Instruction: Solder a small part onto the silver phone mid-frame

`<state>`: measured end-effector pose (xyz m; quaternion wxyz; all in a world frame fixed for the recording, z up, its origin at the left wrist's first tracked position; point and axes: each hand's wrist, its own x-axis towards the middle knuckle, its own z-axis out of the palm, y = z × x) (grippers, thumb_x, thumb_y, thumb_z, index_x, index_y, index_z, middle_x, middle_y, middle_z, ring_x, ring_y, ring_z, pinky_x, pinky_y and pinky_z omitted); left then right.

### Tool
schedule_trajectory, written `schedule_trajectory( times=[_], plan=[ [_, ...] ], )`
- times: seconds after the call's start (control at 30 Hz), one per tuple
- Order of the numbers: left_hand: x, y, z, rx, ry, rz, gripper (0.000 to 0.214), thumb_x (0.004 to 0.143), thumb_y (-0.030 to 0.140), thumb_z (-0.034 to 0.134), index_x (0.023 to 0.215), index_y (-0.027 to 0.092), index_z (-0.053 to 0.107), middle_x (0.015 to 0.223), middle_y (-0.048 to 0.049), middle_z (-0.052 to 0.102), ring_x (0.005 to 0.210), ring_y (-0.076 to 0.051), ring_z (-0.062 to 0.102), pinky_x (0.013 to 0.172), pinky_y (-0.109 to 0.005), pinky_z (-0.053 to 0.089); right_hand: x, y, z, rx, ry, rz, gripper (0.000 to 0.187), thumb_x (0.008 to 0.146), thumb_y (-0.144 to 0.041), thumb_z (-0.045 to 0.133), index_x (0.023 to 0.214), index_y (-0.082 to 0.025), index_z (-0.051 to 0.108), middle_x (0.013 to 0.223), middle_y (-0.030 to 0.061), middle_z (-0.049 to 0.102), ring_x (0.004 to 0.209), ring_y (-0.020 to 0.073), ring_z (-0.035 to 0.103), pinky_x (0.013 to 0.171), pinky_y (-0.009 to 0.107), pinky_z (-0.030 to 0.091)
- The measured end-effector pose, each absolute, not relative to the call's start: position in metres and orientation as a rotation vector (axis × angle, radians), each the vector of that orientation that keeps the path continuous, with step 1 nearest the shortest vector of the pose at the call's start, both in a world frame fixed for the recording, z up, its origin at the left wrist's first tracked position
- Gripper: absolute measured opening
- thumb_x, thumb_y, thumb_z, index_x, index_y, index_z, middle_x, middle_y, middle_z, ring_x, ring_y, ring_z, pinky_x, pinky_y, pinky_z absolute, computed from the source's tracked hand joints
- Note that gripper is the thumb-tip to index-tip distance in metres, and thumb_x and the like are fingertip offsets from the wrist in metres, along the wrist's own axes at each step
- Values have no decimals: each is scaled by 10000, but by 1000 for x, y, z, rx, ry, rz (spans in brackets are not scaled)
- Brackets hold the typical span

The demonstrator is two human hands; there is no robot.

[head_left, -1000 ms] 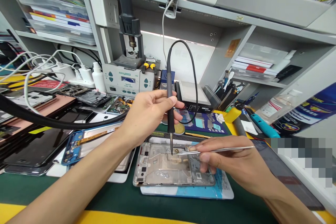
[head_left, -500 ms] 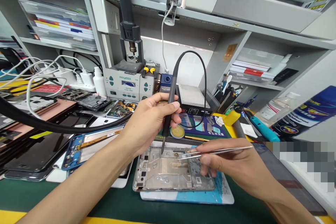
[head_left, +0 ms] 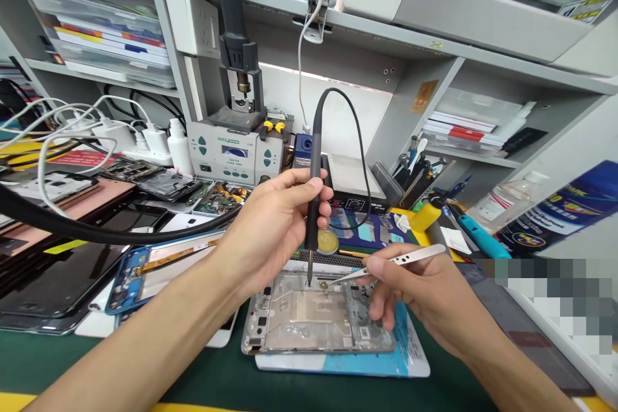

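Note:
My left hand is closed round the black handle of a soldering iron, held upright with its tip pointing down at the upper edge of a phone frame. Whether the tip touches the frame I cannot tell. In my right hand are metal tweezers, their points beside a small brass-coloured round part at the frame's upper edge. The fingers of that hand hang over the frame's right end. Beneath the frame lies a blue and white flat pad.
A round tin of yellowish paste stands behind the frame. Phones and a blue phone frame lie left, under a thick black cable. A hot-air station is behind. A bottle and a blue can stand right.
The soldering iron's tip has shifted right, closer to the small round part, and the iron is more upright. The tweezers have turned, showing their broad, holed side, with the rear end raised.

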<state>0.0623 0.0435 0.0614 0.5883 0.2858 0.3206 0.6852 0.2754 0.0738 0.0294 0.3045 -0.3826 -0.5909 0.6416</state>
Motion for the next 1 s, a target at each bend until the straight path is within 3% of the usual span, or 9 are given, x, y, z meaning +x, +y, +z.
schedule_trajectory(
  times=[0.17,0.4,1.0],
  plan=[
    [63,45,61,631,736,1596,94,955,36,587,1027,83,624,802,-48,629,671,-122,604,604,-224,522,275,70,29,-995,-1599,1704,366,861,-461,851,730,-139,737,577,97,778,416,144,682,440,208,566],
    [62,48,59,603,738,1596,88,921,24,627,949,107,619,792,-36,632,633,-114,612,571,-213,516,267,56,26,-985,-1532,1649,345,879,-462,831,759,-168,696,556,60,757,430,140,663,471,225,552],
    [61,48,54,603,741,1606,84,911,49,661,955,119,648,799,-36,619,638,-108,596,563,-219,512,259,48,29,-1064,-1570,1520,221,828,-427,877,874,-216,827,601,55,786,508,211,734,521,303,620]
  ],
)
